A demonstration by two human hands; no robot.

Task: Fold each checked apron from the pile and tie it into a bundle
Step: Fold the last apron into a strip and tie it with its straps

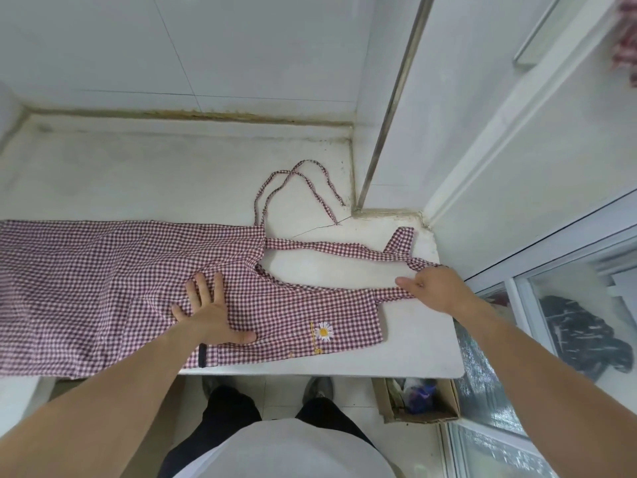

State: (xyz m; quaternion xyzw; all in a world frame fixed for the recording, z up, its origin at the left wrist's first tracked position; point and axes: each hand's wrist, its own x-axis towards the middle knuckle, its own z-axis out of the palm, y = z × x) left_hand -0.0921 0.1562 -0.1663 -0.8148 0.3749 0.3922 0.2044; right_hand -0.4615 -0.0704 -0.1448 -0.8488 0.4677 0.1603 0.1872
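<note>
Head view: red-and-white checked apron [113,281] lies spread flat on white counter [424,339], covering its left and middle, skirt end running off toward the left edge, bib end w/ embroidered daisy [324,331] near the front edge, right of centre. Left hand [210,313] rests palm-down on the apron near the front edge, fingers straight and spread, thumb out to the right, pressing the cloth flat. Right hand [432,288] is at the counter's right edge, fingers curled, pinching the neck strap [344,248]; index finger points left along the strap. Strap loop stretches from the bib out to that hand, knot just above the knuckles, short tail end sticking up toward the back-right corner. Thin waist ties [293,181] lie loose in loops on bare counter behind the apron, toward the back-right corner by the wall. Cardboard box [418,400] w/ scraps sits on the floor below the front-right corner. More checked cloth [625,36] blurred at top right, off the counter.
</note>
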